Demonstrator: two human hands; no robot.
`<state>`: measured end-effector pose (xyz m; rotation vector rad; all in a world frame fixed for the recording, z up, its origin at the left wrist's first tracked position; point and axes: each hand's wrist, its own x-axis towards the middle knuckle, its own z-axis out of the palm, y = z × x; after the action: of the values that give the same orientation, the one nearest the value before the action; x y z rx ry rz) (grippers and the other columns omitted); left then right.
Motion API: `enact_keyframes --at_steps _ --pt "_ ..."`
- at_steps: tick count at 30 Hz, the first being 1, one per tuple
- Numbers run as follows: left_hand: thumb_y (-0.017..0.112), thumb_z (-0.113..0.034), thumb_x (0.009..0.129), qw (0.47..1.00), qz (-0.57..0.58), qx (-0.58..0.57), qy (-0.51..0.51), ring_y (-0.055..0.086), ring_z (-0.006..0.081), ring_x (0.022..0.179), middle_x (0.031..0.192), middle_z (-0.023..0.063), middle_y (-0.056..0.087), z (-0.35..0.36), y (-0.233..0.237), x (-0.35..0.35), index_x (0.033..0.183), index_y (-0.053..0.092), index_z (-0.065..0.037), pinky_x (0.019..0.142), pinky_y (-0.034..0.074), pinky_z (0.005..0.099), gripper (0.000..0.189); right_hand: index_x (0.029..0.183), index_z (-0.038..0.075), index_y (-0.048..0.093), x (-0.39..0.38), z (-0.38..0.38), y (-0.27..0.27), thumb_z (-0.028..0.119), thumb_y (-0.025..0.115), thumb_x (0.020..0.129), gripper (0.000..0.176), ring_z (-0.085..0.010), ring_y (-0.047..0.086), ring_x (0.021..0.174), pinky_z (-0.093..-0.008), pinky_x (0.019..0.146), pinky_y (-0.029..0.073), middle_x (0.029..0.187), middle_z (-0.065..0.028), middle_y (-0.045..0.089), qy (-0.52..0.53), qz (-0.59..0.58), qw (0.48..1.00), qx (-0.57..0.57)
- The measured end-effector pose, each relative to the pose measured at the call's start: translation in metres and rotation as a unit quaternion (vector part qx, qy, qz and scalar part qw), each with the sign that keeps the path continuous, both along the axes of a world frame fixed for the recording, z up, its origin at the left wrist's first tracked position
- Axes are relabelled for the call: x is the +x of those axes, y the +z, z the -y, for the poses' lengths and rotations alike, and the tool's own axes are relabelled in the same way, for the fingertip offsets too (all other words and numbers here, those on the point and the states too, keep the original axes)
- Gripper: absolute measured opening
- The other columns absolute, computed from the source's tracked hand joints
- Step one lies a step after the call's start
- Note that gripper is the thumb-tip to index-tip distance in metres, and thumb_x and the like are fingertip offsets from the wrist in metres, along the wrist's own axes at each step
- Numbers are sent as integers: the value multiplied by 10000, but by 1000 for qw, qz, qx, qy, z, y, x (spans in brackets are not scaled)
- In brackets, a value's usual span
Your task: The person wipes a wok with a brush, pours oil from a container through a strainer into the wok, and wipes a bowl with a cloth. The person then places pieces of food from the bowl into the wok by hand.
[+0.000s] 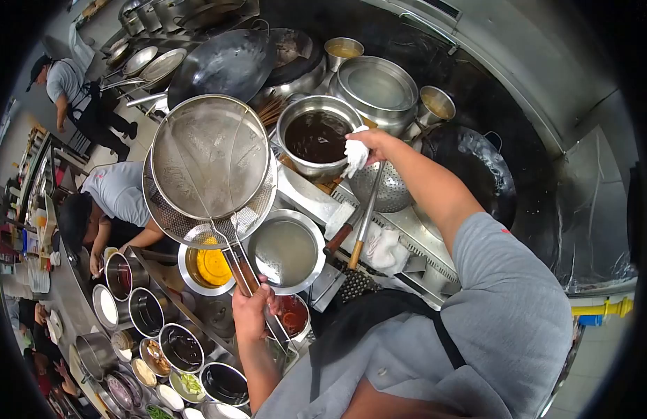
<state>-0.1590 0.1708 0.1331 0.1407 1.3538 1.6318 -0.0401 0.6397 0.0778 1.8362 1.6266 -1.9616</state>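
Note:
My left hand [252, 307] is closed around the handle of a round fine-mesh strainer [212, 153], held up at the left. Beneath it lies a wider perforated strainer [161, 215], whose handle runs alongside, close to the same hand. My right hand [376, 144] grips a bunched white cloth [355, 152] against the right rim of a steel pot [323, 169] of dark liquid. Just below that hand is a perforated ladle [386, 190] with a long handle. Under the strainers sit a bowl of cloudy liquid [311, 223] and a bowl with yellow contents [186, 269].
Woks [222, 66] stand at the back left, and another wok [488, 164] at the right. A lidded steel pot [376, 84] is behind. Several sauce pots and ingredient bowls line the lower-left counter, where a co-worker [121, 192] bends over. Another person [68, 80] stands farther back.

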Motion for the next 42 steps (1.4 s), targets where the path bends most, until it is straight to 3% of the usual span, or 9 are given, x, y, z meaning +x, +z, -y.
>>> enact_keyframes --at_steps 2,6,9,11,16,21,30,35,42 --pt "558 -87 865 1000 -7 -12 2 448 135 441 621 49 454 6 -3 0 1035 466 -10 418 421 283 208 981 27 641 -8 1 -6 180 668 809 232 -256 677 687 -438 586 560 838 -108 673 -75 -29 995 51" --pt "576 -58 862 999 -20 -24 16 474 146 452 620 59 488 22 -17 5 1028 474 -5 424 417 281 202 845 -24 653 -22 7 -10 40 641 743 121 -249 659 606 -437 508 550 759 -114 646 -200 -88 966 139" --pt "608 -47 862 999 -16 -30 34 504 149 455 621 63 522 36 -27 13 1019 485 -2 423 411 269 204 821 -63 647 -28 1 -9 41 669 717 148 -258 653 595 -430 510 546 761 -127 648 -148 -75 968 190" --pt "605 -45 864 998 -19 -35 46 502 147 451 620 59 520 42 -28 19 1019 486 -5 420 412 262 200 805 -89 650 -33 11 8 49 689 699 178 -252 666 618 -398 530 541 775 -142 663 -206 -106 957 173" --pt "592 -39 867 996 -30 -63 62 501 143 454 638 57 522 53 -29 28 1005 490 -8 423 427 267 174 888 -102 631 -35 23 47 34 665 732 210 -293 673 660 -463 557 549 817 -170 664 -167 -47 955 240" --pt "572 -36 849 995 -64 -56 51 486 161 448 627 69 501 42 -33 28 1033 467 6 418 425 295 216 893 -103 629 -15 5 65 18 654 738 198 -288 670 646 -441 538 552 799 -171 659 -210 -145 951 173" --pt "558 -20 869 995 -52 -51 -68 486 147 452 642 61 512 -23 -23 51 1030 475 23 421 415 272 186 932 -74 616 117 6 161 41 637 801 175 -283 670 657 -440 561 561 823 -166 663 -211 -202 937 192" --pt "560 -58 873 981 -24 -38 -188 484 152 445 637 61 507 -76 -10 96 1020 485 10 418 430 292 179 849 -22 662 223 22 218 101 671 737 167 -243 668 634 -397 544 551 760 -117 667 -220 -83 924 300" --pt "572 -110 888 933 6 14 -360 489 144 450 607 40 498 -161 17 179 929 513 -9 412 430 297 124 839 -44 630 372 29 265 69 669 771 137 -242 649 566 -430 500 546 724 -122 651 -279 1 911 304"
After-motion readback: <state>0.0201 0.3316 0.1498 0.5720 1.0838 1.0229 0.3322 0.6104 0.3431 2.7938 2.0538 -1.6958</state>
